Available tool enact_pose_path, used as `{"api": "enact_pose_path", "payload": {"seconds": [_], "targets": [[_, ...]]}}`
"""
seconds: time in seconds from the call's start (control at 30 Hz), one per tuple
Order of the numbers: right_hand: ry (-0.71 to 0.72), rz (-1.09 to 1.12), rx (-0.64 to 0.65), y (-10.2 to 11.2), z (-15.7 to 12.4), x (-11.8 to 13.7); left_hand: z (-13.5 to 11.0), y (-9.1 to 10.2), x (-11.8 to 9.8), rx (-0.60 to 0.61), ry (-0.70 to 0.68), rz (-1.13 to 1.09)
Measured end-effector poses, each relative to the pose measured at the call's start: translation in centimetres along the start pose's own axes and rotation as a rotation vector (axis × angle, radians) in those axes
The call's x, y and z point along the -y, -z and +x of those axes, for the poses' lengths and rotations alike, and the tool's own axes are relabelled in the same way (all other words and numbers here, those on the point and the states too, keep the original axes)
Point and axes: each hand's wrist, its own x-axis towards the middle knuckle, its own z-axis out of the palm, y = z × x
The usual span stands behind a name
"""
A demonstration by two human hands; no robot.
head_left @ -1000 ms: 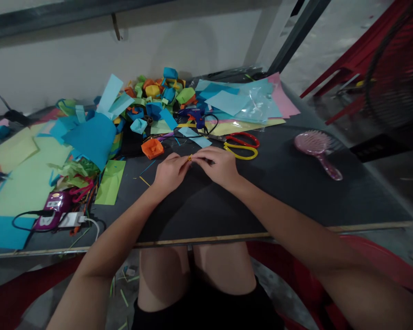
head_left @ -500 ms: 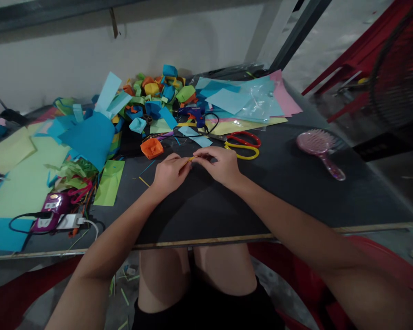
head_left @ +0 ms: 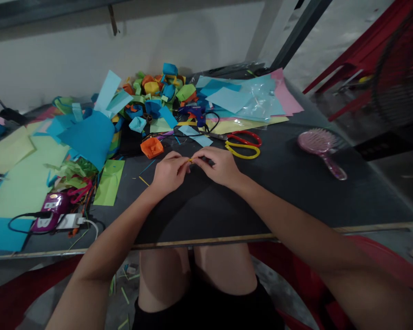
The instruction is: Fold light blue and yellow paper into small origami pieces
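Over the dark table, my left hand (head_left: 169, 173) and my right hand (head_left: 222, 165) meet fingertip to fingertip. Pinched between them is a small yellow piece of paper (head_left: 191, 160), mostly covered by the fingers, so its shape is hard to make out. Just beyond the left hand sits an orange folded-paper piece (head_left: 152, 147). Scissors (head_left: 242, 150) with one red and one yellow handle lie behind the right hand. Close to the left hand are thin blue and yellow paper slivers (head_left: 143, 181). A light blue paper strip (head_left: 195, 135) rests by the scissor blades.
Folded paper pieces (head_left: 158, 89) are heaped at the back, beside a blue glue gun (head_left: 196, 113). Coloured sheets (head_left: 227, 98) lie under clear plastic. A pink hairbrush (head_left: 318, 142) is at the right. At left stand a blue paper cone (head_left: 89, 137) and a purple device (head_left: 55, 206) with cables.
Both hands stay in nearly the same place, with fingertips shifting slightly around the yellow paper. Nothing else on the table has visibly moved.
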Motion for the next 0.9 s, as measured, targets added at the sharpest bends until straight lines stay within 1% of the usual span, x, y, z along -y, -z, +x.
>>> {"api": "enact_pose_path", "payload": {"seconds": [0.1,0.27,0.37,0.47,0.53,0.6,0.67,0.73,0.8,0.9], "targets": [[-0.002,0.007,-0.005,-0.1,0.0,-0.1,0.1,0.0,-0.1,-0.001,-0.005,-0.045],[-0.020,0.059,-0.005,-0.1,0.0,-0.2,0.2,0.2,-0.7,-0.009,0.019,-0.043],[-0.050,0.082,-0.036,-0.2,0.1,-0.2,0.3,0.3,-1.0,-0.035,0.082,-0.125],[-0.125,0.104,-0.048,-0.3,0.0,-0.2,0.4,0.3,-0.7,0.014,0.158,-0.256],[-0.200,0.134,-0.014,-0.5,0.0,-0.2,0.5,0.3,-0.3,0.051,0.178,-0.305],[-0.273,0.176,0.046,-0.8,-0.1,-0.2,0.5,0.3,0.2,0.069,0.179,-0.338],[-0.314,0.220,0.100,-0.9,0.0,-0.2,0.4,0.3,0.5,0.080,0.178,-0.382],[-0.308,0.243,0.113,-0.9,0.1,-0.3,0.4,0.1,0.8,0.078,0.182,-0.421],[-0.247,0.221,0.083,-0.8,0.1,-0.4,0.4,-0.1,0.9,0.038,0.183,-0.386],[-0.097,0.125,0.012,-0.6,0.1,-0.4,0.4,-0.4,0.7,-0.052,0.119,-0.142]]}}
